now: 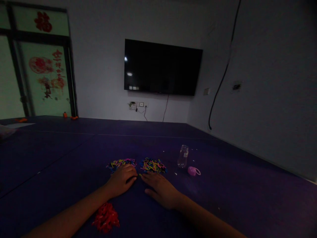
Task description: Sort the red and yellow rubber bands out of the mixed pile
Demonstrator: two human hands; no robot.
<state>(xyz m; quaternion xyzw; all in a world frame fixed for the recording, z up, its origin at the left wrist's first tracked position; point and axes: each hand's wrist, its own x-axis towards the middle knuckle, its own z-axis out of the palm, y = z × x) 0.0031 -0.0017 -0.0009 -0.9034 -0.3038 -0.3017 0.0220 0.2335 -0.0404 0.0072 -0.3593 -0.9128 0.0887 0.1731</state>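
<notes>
My left hand rests on the purple table, its fingertips at the near edge of a pile of small, thin multicoloured pieces. Its thumb stands apart from the fingers, and I see nothing held. Palm down, my right hand lies with fingers stretched towards a second multicoloured pile. A small yellow piece sits between the two hands. Beside my left forearm is a heap of red pieces. The pieces are too small and dim to name exactly.
A clear bottle stands uncapped right of the piles, with a pink lid with a loop near it. White scraps dot the purple tabletop. Small orange objects sit at the far left edge. A television hangs on the wall.
</notes>
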